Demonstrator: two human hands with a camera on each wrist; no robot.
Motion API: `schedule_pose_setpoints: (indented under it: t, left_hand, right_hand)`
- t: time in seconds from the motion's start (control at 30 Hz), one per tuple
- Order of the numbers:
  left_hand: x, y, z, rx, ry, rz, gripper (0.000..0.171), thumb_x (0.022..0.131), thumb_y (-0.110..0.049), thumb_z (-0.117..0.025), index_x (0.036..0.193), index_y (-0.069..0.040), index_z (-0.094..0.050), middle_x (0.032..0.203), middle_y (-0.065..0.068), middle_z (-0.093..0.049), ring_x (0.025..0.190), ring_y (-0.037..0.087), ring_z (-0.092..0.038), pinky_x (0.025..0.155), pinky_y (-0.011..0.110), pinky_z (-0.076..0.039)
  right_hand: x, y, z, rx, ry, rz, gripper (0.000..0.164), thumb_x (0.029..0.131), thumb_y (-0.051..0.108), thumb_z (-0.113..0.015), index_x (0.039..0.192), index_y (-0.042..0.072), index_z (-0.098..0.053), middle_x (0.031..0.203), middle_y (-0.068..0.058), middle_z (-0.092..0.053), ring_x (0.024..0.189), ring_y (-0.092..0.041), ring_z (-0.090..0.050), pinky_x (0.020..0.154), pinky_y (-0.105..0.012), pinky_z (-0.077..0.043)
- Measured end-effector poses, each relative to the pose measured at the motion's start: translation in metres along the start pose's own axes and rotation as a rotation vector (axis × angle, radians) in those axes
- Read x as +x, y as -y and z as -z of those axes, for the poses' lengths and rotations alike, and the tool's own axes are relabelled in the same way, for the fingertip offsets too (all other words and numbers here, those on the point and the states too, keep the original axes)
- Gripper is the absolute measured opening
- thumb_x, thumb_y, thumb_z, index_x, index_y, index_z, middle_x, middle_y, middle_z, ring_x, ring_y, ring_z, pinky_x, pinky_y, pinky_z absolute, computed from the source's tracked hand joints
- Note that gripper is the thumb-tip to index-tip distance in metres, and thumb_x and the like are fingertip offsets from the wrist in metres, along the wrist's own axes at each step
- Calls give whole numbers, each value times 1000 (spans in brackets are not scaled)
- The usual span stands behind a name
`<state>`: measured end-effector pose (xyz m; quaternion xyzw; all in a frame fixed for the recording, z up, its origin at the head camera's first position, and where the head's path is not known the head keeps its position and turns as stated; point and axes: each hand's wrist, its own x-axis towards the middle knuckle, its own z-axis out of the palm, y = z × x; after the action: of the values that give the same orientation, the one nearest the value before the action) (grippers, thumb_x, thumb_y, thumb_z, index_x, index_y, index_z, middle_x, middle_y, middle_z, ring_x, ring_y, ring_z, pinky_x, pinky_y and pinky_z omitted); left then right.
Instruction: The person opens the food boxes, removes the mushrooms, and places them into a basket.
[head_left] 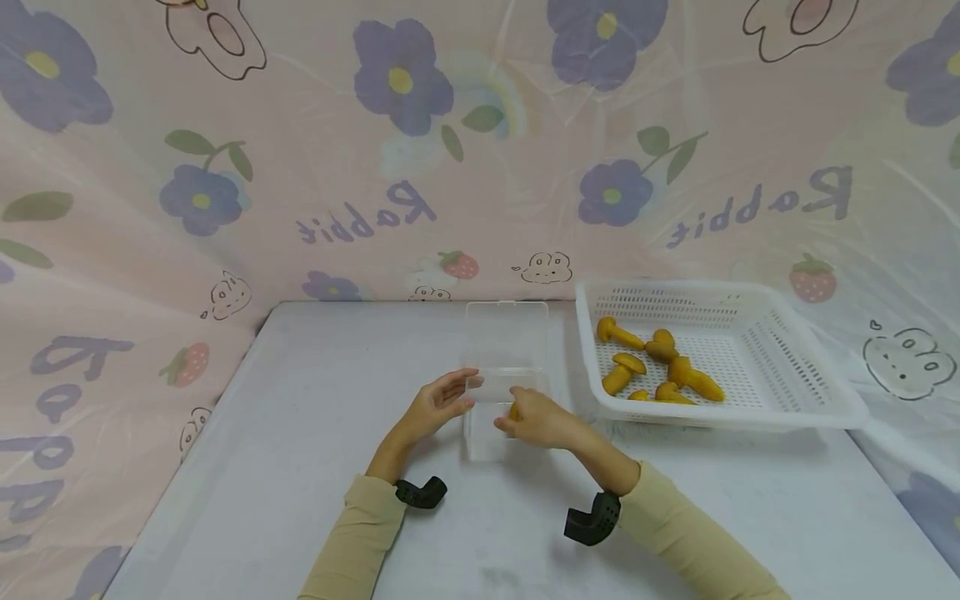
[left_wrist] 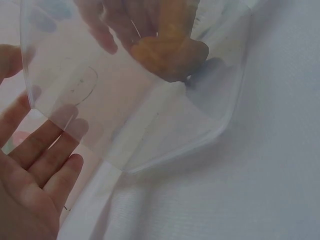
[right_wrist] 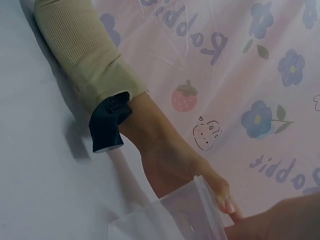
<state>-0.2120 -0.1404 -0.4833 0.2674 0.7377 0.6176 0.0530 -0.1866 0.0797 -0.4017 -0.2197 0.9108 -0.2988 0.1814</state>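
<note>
A clear plastic box (head_left: 486,446) stands mid-table with its hinged lid (head_left: 506,333) raised at the back. My left hand (head_left: 437,406) is at the box's left side, its fingers relaxed and lightly bent. In the left wrist view, the left fingertips (left_wrist: 75,129) show at the edge of the clear wall. My right hand (head_left: 542,419) is over the box and pinches a yellow mushroom (head_left: 514,411). Through the clear wall, the left wrist view shows that mushroom (left_wrist: 170,55) cap down beneath the right fingers. The right wrist view mostly shows the left forearm and a box corner (right_wrist: 200,210).
To the right at the back, a white perforated basket (head_left: 795,367) holds several yellow mushrooms (head_left: 622,372). The table (head_left: 300,400) has a white cover. A patterned curtain (head_left: 495,167) hangs behind it and along its sides.
</note>
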Motion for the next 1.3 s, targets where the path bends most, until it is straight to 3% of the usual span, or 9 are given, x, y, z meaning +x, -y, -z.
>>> schedule_pose_setpoints:
  t: [0.17,0.3,0.4,0.7,0.97,1.13,1.3]
  left_hand:
    - [-1,-1,0,8,-5,-1,49,95,-6,-58,141,3,-43,140,27,-52,135,41,-44,117,49,-34]
    - [0,-1,1,8,-9,4,49,95,-8,-59,140,3,-43,140,27,-52,136,41,-44,117,48,-34]
    - [0,0,1,7,-9,12,50,95,-10,-60,140,2,-43,140,27,-52,137,40,-44,117,48,-33]
    - [0,-2,1,6,-10,6,49,95,-10,-59,140,3,-43,140,28,-52,136,41,-44,117,48,-33]
    - [1,-2,-1,-24,1,9,50,94,-9,-60,140,3,-43,140,28,-51,137,41,-43,118,48,-31]
    - [1,-1,-1,7,-8,7,49,94,-10,-60,140,2,-44,139,27,-52,136,40,-44,117,48,-33]
    - [0,-1,-1,17,-8,3,49,95,-10,-60,140,2,-44,139,27,-53,136,41,-45,116,49,-33]
  right_hand:
    - [0,-1,2,-19,3,85,48,91,15,-63,125,-17,-51,106,-23,-66,93,-27,-62,89,-45,-56]
    - [2,-6,1,36,59,177,41,92,10,-62,123,-15,-53,115,-26,-64,106,-35,-63,93,-43,-57]
    - [4,-8,-1,49,66,195,37,90,6,-62,120,-15,-55,115,-27,-63,104,-36,-64,90,-39,-59]
    - [11,-8,1,11,68,122,27,82,2,-70,105,-13,-67,100,-21,-72,90,-26,-70,82,-32,-61]
    - [15,-10,3,-53,104,106,14,81,2,-71,92,-7,-73,90,-16,-74,77,-14,-66,74,-24,-60]
    - [12,-7,4,-74,98,87,10,82,3,-71,89,-4,-75,85,-12,-74,71,-9,-62,69,-20,-57]
    - [10,-9,1,-46,68,137,9,82,1,-71,88,-3,-75,84,-12,-75,70,-7,-62,65,-16,-55]
